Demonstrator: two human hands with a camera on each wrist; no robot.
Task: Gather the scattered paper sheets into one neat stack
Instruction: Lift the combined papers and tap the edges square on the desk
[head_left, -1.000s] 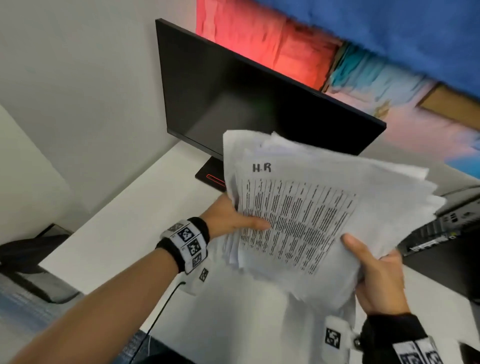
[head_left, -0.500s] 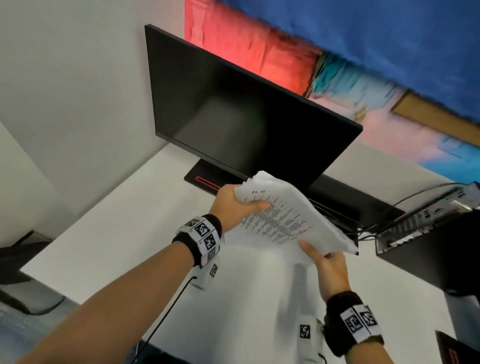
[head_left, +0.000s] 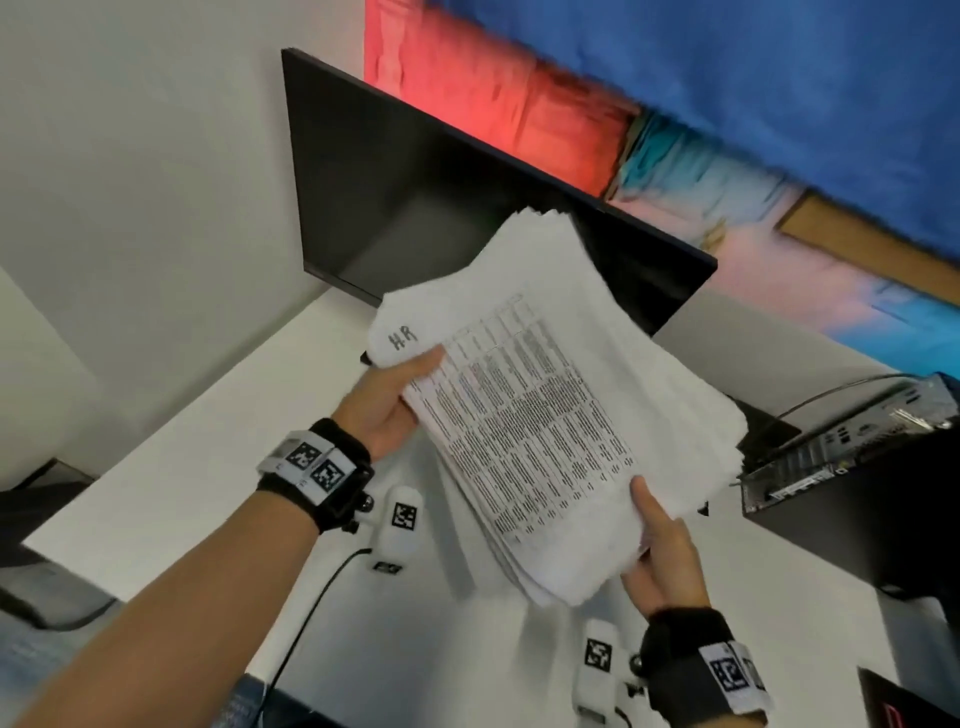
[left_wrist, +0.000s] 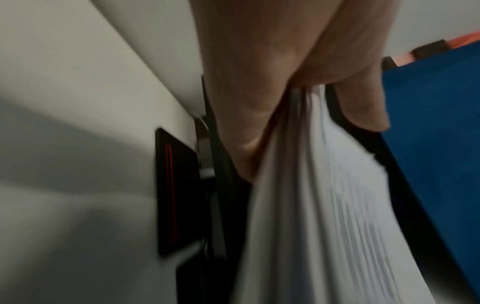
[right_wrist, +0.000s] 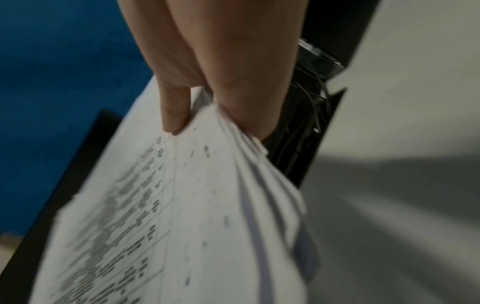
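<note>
Above the white desk (head_left: 171, 457), just in front of the dark monitor (head_left: 441, 208), a thick bundle of paper sheets (head_left: 545, 415) hangs in the air between two hands. The left hand (head_left: 387, 400) clamps the corner nearest the monitor's base, thumb lying across the printed top page beside the handwritten letters, fingers underneath. The right hand (head_left: 662, 556) pinches the opposite corner, the one farthest from the monitor, thumb on top and fingers below; the right wrist view shows the sheets (right_wrist: 207, 205) fanned out and stepped apart at that corner.

This bundle likely handles as a floppy, fairly weighty mass: single sheets are light and limp, but together they sag between the two grips, and smooth pages slide over one another easily. Edges toward the monitor's right side are staggered rather than flush, so the stack is not yet neat. A firm hold at two opposite edges, with fingers spread under the pile, should keep it from bowing; loosening slightly while tapping an edge on the desk would probably let the pages settle square. The left wrist view is blurred, so how many sheets sit loose on that side is hard to say.
</note>
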